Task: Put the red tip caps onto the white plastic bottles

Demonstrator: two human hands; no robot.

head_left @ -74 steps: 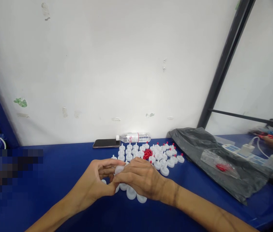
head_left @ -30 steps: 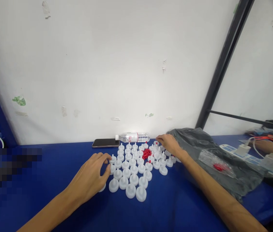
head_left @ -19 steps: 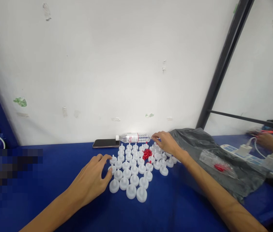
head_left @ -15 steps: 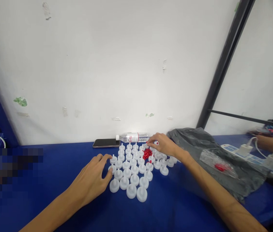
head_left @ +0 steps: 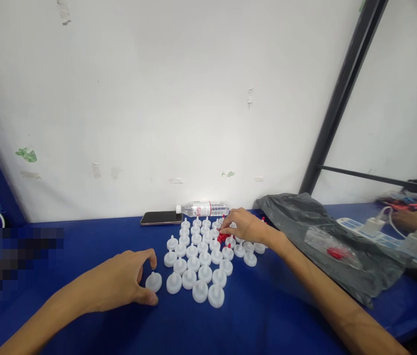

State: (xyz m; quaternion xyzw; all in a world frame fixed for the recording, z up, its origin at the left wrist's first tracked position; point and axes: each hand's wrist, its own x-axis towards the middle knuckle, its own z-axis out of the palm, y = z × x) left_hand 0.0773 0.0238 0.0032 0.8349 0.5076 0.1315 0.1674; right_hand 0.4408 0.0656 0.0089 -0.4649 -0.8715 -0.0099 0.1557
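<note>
My left hand (head_left: 125,281) is at the left of the group, its thumb and index finger apart on either side of a single white nozzle cap (head_left: 153,282) standing on the blue table. To the right stand many white nozzle caps (head_left: 204,273) in loose rows, spouts up. My right hand (head_left: 245,227) reaches over the far right part of the group. Its fingertips are together at a small pile of red tips (head_left: 223,237); whether a tip is between them is hidden. One nearby white cap bears a red tip (head_left: 229,250) on its spout.
Behind the caps lie a phone (head_left: 161,218) and a clear plastic bottle (head_left: 203,209) by the wall. On the right, a grey plastic bag (head_left: 297,222) holds a clear bag with red pieces (head_left: 336,253) on top. Beyond is a power strip (head_left: 352,227) with plugged chargers.
My left hand has moved left and nearer, and a single white cap now stands between its fingers. From the caps at the back, my right hand has come down to the red pile.
</note>
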